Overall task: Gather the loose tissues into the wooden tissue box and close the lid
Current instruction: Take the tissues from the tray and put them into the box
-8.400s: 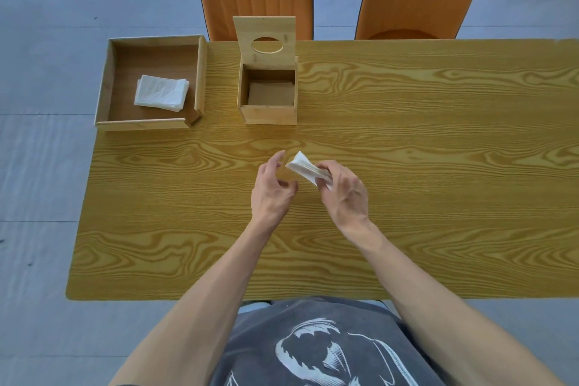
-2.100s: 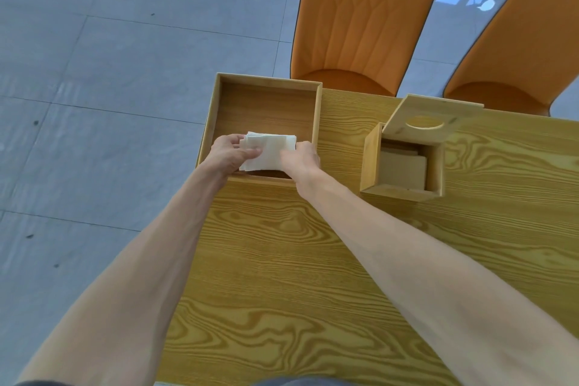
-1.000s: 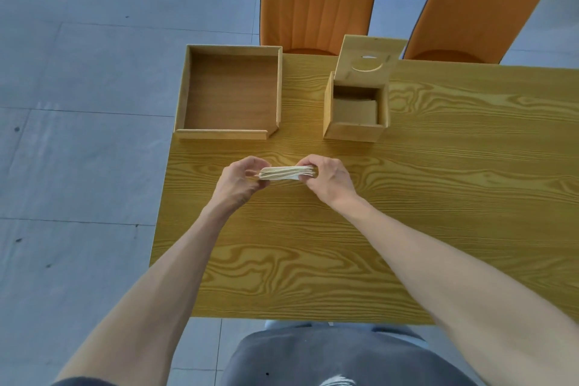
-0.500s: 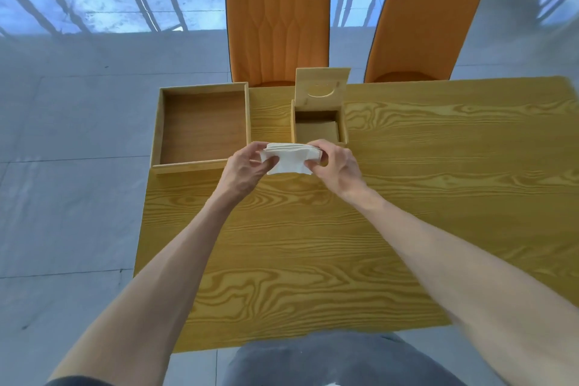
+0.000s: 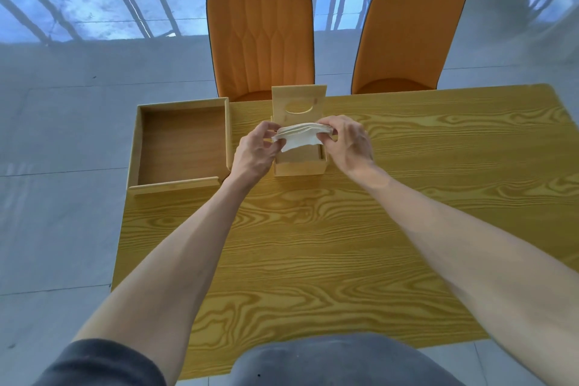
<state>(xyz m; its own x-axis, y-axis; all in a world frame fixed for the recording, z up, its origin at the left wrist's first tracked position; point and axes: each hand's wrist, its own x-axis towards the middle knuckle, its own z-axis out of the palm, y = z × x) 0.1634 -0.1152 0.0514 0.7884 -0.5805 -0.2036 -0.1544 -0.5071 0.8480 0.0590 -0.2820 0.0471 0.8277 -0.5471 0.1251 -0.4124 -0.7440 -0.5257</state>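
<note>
A tabletop (image 5: 313, 244) of yellow wood with bold, swirling grain fills the middle of the view. At its far edge stand two orange upholstered chairs (image 5: 261, 34) side by side, their backs stitched with vertical seams and edged in dark piping; the second chair (image 5: 410, 28) sits to the right. The floor (image 5: 56, 122) is laid with large pale grey tiles, glossy enough to mirror daylight and slanted window bars (image 5: 125, 6) near the top.

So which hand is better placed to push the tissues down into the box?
Probably the right hand. Both hands hold the tissues over the open box, but the right one grips from above, while the left hand sits low at the box's side.
</note>
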